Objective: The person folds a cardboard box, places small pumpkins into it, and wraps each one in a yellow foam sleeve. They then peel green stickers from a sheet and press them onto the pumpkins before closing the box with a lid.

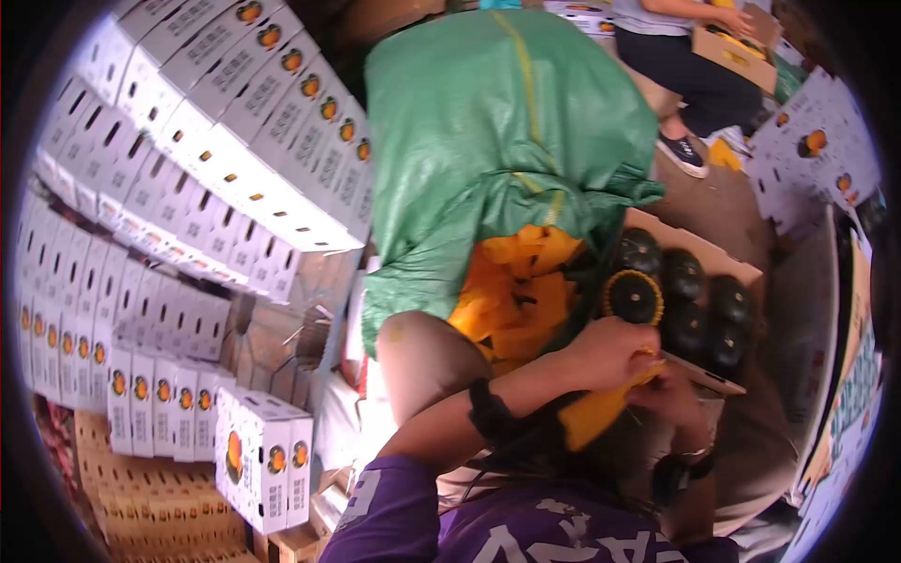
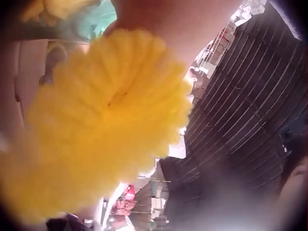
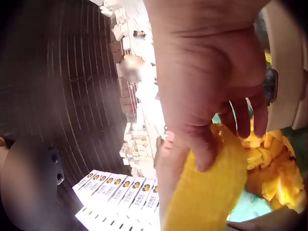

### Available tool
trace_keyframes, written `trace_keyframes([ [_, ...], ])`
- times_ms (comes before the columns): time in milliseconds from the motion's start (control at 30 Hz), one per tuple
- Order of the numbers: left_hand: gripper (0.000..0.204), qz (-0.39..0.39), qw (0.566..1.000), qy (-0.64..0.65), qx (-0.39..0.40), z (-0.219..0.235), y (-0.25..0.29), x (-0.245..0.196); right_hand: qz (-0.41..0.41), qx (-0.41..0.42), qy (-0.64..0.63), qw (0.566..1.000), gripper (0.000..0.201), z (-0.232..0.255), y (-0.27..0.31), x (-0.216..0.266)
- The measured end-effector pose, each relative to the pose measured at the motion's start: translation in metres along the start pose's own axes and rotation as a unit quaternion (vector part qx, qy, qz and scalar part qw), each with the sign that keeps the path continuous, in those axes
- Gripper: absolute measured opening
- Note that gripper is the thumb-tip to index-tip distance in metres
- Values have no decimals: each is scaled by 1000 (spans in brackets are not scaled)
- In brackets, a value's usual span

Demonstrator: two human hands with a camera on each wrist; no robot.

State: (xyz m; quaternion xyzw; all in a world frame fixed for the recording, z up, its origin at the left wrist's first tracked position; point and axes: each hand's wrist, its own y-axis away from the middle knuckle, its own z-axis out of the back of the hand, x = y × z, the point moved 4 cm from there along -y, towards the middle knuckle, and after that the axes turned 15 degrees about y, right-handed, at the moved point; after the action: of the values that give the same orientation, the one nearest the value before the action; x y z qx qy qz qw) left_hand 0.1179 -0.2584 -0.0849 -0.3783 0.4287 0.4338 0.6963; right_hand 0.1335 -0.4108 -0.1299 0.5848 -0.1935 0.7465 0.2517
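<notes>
Both hands are on a yellow foam fruit net (image 1: 596,413) in front of the person's lap. The left hand (image 1: 610,352) grips its upper end, and the right hand (image 3: 211,82) pinches its edge between thumb and fingers. Up close in the left wrist view, the net's scalloped yellow edge (image 2: 110,106) fans out and hides most of the left hand's fingers. Just beyond the hands, a cardboard box (image 1: 751,272) holds several dark green round fruits (image 1: 685,272). One fruit (image 1: 633,298) at its near left side has a yellow foam net ring around it.
A big green woven sack (image 1: 507,103) lies ahead, its mouth spilling orange-yellow foam nets (image 1: 516,291). White printed cartons (image 1: 253,113) are stacked high at left. Another person (image 1: 690,66) with a box sits at the far right. A carton panel (image 1: 826,357) stands close at right.
</notes>
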Motion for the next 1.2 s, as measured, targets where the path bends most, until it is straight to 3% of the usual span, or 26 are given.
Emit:
trace_keyframes([
  [33, 24, 34, 999, 3, 17, -3, -1, 2, -20, 2, 85, 996, 37, -6, 5, 3],
  [100, 28, 39, 985, 73, 151, -4, -1, 20, 37, -162, 20, 986, 23, 18, 9, 14],
  [133, 27, -90, 990, 47, 99, 2, -1, 12, 3, -283, -270, 920, 16, 30, 14, 0],
  [167, 26, -213, 976, 26, 36, 5, 3, 4, -13, -299, -325, 897, 15, 37, 14, 12],
  [200, 24, -204, 977, 53, -35, 7, 3, 7, -18, -250, -284, 925, 17, 34, 15, 20],
  [267, 23, -99, 979, 47, -171, 28, 7, 22, -103, -148, -83, 980, 17, 9, 3, 16],
  [333, 30, 29, 965, -4, -259, 48, 7, 38, -141, -265, 298, 906, 28, 18, -11, 20],
  [367, 35, 64, 957, -22, -281, 52, 4, 42, -148, -268, 301, 903, 28, 17, -23, 11],
  [433, 40, 64, 975, 13, -211, 42, 1, 61, 27, -260, 415, 872, 23, 16, -55, 0],
  [467, 36, 153, 938, 272, -148, 32, 0, 68, 25, -266, 413, 871, 23, 27, -64, -5],
  [500, 33, 232, 826, 507, -78, 19, 2, 72, 4, -158, 392, 906, 21, 34, -82, -10],
  [533, 24, 214, 816, 513, -160, 23, 3, 97, -14, -47, 365, 930, 19, 41, -100, -17],
  [567, 24, 214, 817, 510, -161, 29, -1, 99, -62, -43, 373, 925, 19, 53, -122, -41],
  [600, 21, 180, 904, 304, -242, 45, -3, 100, -111, -49, 466, 877, 28, 71, -136, -40],
  [633, 19, 137, 938, 81, -309, 59, -5, 96, -190, -118, 565, 794, 48, 84, -155, -59],
  [667, 23, 124, 949, -141, -252, 60, -7, 97, -206, -158, 586, 768, 56, 79, -165, -76],
  [733, 25, 149, 951, -170, -211, 46, -9, 97, -225, -206, 606, 735, 64, 84, -177, -86],
  [833, 34, 184, 952, -172, -176, 47, -13, 86, -324, -104, 559, 756, 85, 96, -186, -108],
  [900, 45, 46, 958, -96, -265, 70, -10, 79, -242, -169, 371, 880, 94, 112, -180, -111],
  [967, 52, 166, 933, 107, -302, 76, -3, 102, -205, -201, 258, 923, 79, 112, -158, -83],
  [1000, 54, 141, 900, 273, -308, 77, -8, 96, -115, -185, -69, 974, 69, 100, -144, -62],
  [1033, 56, 113, 843, 430, -303, 76, -12, 88, -9, -149, -388, 910, 59, 88, -130, -40],
  [1100, 62, 163, 808, 478, -303, 58, -14, 72, -38, -176, -480, 858, 47, 56, -111, -17],
  [1133, 65, 97, 831, 488, -248, 46, -18, 57, -14, -257, -276, 926, 40, 45, -103, -10],
  [1167, 69, 29, 849, 493, -190, 38, -18, 42, -30, -347, -55, 936, 36, 33, -93, -2],
  [1200, 69, 40, 844, 501, -190, 35, -11, 37, -32, -347, -12, 937, 31, 23, -82, 15],
])
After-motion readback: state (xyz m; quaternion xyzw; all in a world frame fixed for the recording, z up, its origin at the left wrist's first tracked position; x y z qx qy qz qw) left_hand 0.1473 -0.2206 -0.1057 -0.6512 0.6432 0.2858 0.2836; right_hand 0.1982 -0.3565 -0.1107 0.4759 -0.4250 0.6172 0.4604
